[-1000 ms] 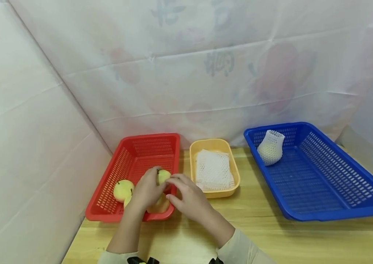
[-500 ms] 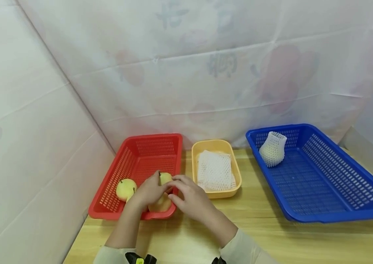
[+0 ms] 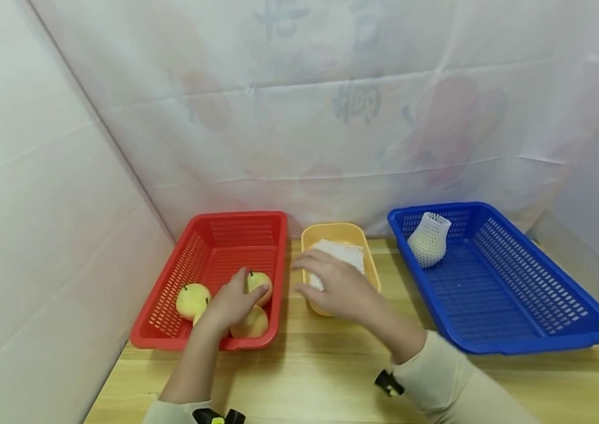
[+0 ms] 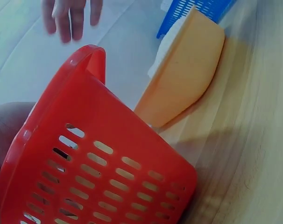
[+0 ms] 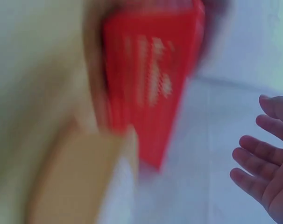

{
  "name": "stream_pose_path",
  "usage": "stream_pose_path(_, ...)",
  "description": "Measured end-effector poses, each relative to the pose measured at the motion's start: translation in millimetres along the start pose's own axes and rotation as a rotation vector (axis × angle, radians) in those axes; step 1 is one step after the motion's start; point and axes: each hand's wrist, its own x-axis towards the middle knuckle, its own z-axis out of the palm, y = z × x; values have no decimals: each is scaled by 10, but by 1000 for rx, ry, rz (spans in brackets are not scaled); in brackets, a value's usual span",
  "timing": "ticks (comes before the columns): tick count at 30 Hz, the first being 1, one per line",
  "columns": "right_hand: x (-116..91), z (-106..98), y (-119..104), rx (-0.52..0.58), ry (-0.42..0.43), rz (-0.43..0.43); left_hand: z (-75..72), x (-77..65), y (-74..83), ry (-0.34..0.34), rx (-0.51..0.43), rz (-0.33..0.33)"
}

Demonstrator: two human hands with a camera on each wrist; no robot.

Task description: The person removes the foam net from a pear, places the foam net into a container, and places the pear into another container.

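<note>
My left hand (image 3: pixel 230 305) is inside the red basket (image 3: pixel 282 259), its thumb and fingers curled about a yellow pear (image 3: pixel 260 284) near the right wall. Other pears (image 3: pixel 193 301) lie left of the hand, and another pear (image 3: pixel 253 324) sits by the near right corner. Over the small yellow tray (image 3: pixel 372 265) hovers my right hand (image 3: pixel 339 288), fingers extended and apart, holding nothing. White foam net sleeves (image 3: pixel 351 254) lie in that tray, partly covered by the hand. In the right wrist view the right hand (image 5: pixel 267 158) shows spread fingers.
To the right stands a blue basket (image 3: pixel 495 294) with a pear in a foam net sleeve (image 3: pixel 429 240) at its left wall. A white printed cloth (image 3: pixel 299 135) hangs behind everything. The wooden table (image 3: pixel 299 377) runs along the front.
My right hand has left the pear and moved right, over the yellow tray. My left hand stays at the pear in the red basket.
</note>
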Motion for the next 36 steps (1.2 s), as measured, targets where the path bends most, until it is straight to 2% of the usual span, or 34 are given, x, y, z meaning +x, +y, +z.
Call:
stream_pose_path(5,74,-582,341,-58,24,36,-7,-26,42,69,73,22)
stream_pose_path(9,108,-972,722,-132,-7,140,27,-92,198,171,129,87)
stream_pose_path(13,62,-1221,1173,-197,-82,294,129,-181,414,267,160,260)
stream_pose_path(16,-11,-1305,1494,-230,-138,371,264,-256,574,290,158,424)
stream_pose_path(20,-119,-1309,1851,-284,-201,425,519,-316,793,232,130,580)
stream_pose_path(26,-214,-1281,2208,-373,-272,454,977,-290,1184,110,152,703)
stream_pose_path(29,-246,-1246,2323,-358,-320,463,1238,-289,1383,67,214,765)
stream_pose_path(33,-294,-1163,2415,-306,-393,491,1594,-330,1642,12,351,855)
stream_pose_path(36,-321,-1100,2439,-283,-424,520,1836,-374,1796,9,470,932)
